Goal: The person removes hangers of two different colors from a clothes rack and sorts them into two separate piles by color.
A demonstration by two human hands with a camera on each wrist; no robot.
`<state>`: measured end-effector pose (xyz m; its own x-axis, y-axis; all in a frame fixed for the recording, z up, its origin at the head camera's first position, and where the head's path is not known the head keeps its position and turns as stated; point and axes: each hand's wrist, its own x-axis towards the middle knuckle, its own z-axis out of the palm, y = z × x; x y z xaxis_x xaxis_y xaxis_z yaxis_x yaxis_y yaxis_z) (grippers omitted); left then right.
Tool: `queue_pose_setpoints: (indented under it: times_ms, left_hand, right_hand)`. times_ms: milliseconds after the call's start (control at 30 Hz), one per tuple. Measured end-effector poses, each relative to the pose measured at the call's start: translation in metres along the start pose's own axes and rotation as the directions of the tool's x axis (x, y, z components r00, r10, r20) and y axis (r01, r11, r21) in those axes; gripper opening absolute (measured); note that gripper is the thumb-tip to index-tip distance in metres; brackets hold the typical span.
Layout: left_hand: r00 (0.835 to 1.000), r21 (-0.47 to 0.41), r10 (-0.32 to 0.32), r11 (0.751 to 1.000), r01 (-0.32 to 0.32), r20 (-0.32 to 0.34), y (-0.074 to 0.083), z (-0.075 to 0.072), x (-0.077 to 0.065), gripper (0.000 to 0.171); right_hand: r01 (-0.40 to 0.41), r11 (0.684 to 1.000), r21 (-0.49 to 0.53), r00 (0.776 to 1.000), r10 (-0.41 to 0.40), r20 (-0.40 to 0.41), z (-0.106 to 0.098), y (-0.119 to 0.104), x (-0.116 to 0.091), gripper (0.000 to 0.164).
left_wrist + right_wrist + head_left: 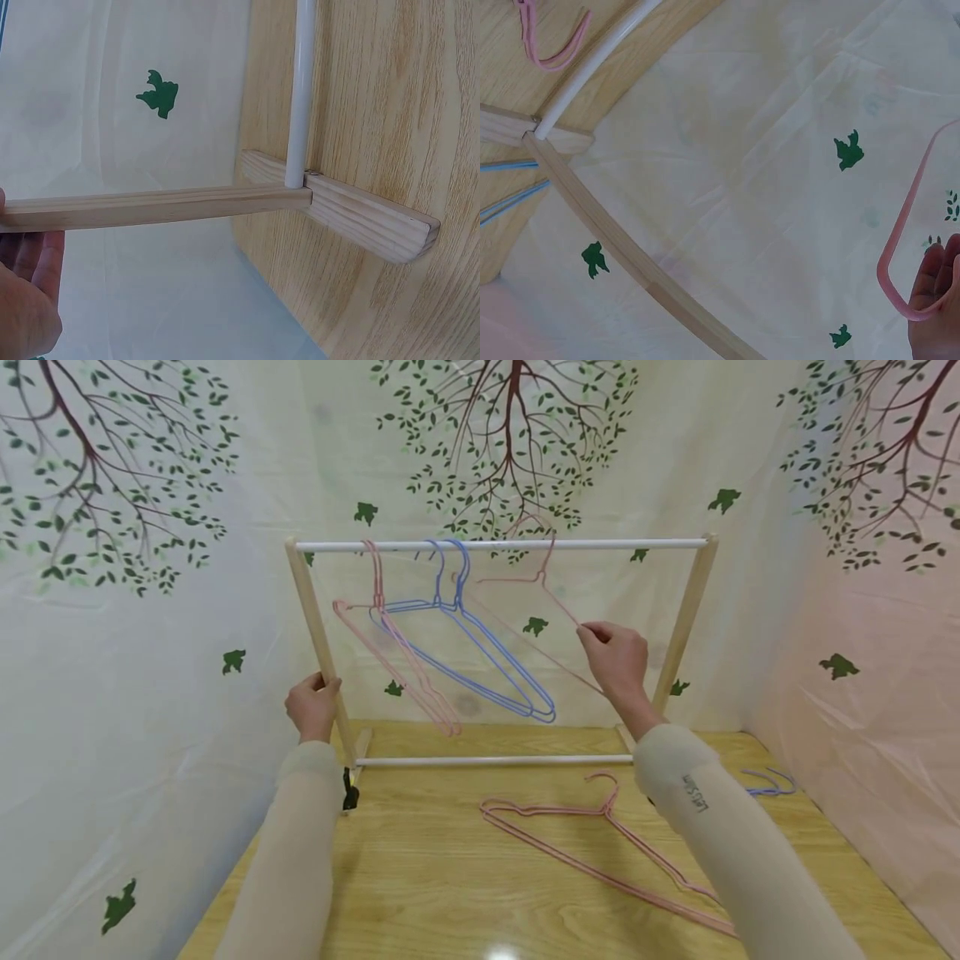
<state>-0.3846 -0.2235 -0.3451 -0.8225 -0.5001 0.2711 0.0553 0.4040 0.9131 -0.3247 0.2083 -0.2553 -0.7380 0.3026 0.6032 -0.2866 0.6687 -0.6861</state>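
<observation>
At rail (637, 543) — R hand (618, 658) pinches slanting hanger (561, 603), hook (549, 558) up — L hand (311, 703) grips post (314, 627).

Pale sheeting (258, 468) printed with leafy trees (512, 443) backs a wood-grain table (405, 868).

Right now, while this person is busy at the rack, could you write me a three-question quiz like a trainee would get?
1. Which grip holds the wooden post: left or right?
2. True or false: the right grip pinches a blue hanger.
3. What hangs just left of the blue hangers on the white rail?

Key:
1. The left grip.
2. False; it pinches a pink hanger.
3. Other pink hangers.
</observation>
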Motion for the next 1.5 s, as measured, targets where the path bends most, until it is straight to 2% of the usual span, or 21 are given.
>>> queue_pose_setpoints:
  times_ms: [300, 500, 933, 1500]
  left_hand:
    - [1.0, -0.007, -0.003, 1.0, 0.003, 0.0, 0.002, -0.006, -0.008, 0.033]
    - [1.0, -0.001, 0.011, 1.0, -0.011, -0.016, 0.003, -0.011, -0.014, 0.032]
    - [1.0, 0.001, 0.014, 1.0, -0.014, -0.01, 0.002, -0.01, -0.014, 0.033]
    - [1.0, -0.013, 0.002, 1.0, -0.002, 0.01, -0.001, -0.006, -0.003, 0.034]
  right_hand:
    - [-0.084, 0.992, 0.099, 0.996, 0.085, -0.002, -0.023, 0.008, -0.006, 0.03]
    - [-0.094, 0.985, 0.147, 0.996, 0.094, 0.007, -0.041, 0.016, -0.013, 0.03]
    - [-0.155, 0.953, 0.259, 0.988, 0.152, 0.032, -0.072, 0.036, -0.026, 0.034]
    - [-0.154, 0.984, 0.086, 0.975, 0.137, 0.174, -0.092, 0.079, -0.074, 0.042]
